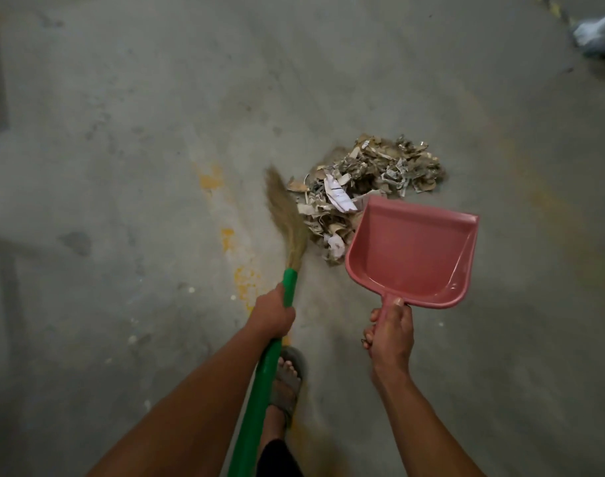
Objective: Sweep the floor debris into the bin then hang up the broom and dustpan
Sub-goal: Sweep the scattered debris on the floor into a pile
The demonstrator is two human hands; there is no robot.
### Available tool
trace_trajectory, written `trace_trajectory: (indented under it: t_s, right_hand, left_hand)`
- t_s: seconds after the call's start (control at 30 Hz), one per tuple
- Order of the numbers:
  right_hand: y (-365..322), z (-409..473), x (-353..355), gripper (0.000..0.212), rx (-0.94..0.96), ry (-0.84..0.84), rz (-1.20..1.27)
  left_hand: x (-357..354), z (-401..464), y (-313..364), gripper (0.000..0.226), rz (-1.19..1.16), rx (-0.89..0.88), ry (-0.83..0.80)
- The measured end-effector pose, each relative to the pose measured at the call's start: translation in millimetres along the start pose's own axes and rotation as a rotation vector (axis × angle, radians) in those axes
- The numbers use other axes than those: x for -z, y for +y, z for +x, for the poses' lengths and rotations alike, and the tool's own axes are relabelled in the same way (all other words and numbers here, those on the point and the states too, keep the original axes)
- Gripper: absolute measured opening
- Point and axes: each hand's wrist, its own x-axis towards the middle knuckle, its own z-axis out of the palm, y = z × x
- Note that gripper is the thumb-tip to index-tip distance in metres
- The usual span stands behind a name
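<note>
A heap of torn paper and dry scraps (366, 187) lies on the grey concrete floor (139, 149) ahead of me. My left hand (273, 313) grips the green handle of a grass broom (287, 218), whose bristles touch the left edge of the heap. My right hand (390, 330) holds the handle of a pink dustpan (414, 253), thumb on top. The pan is empty and hangs just right of and in front of the heap, its mouth toward the scraps.
My sandalled foot (289, 380) stands under the broom handle. Yellow paint marks (229, 235) streak the floor left of the heap. A pale blurred object (597, 32) sits at the far right corner beside a yellow-black striped line.
</note>
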Motion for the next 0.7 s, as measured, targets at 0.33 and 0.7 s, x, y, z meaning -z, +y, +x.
trace_trajectory:
  t_s: [0.33,0.7]
  right_hand:
    - [5.2,5.1,63.7,0.034,0.0,0.019,0.041]
    - [-8.1,46.5,99.9,0.034,-0.027,-0.052,0.006]
  left_hand:
    - [-4.9,-14.9,40.7,0.074,-0.162,-0.105,0.136]
    - [-29.8,-52.8,74.4,0.074,0.003,-0.253,0.176]
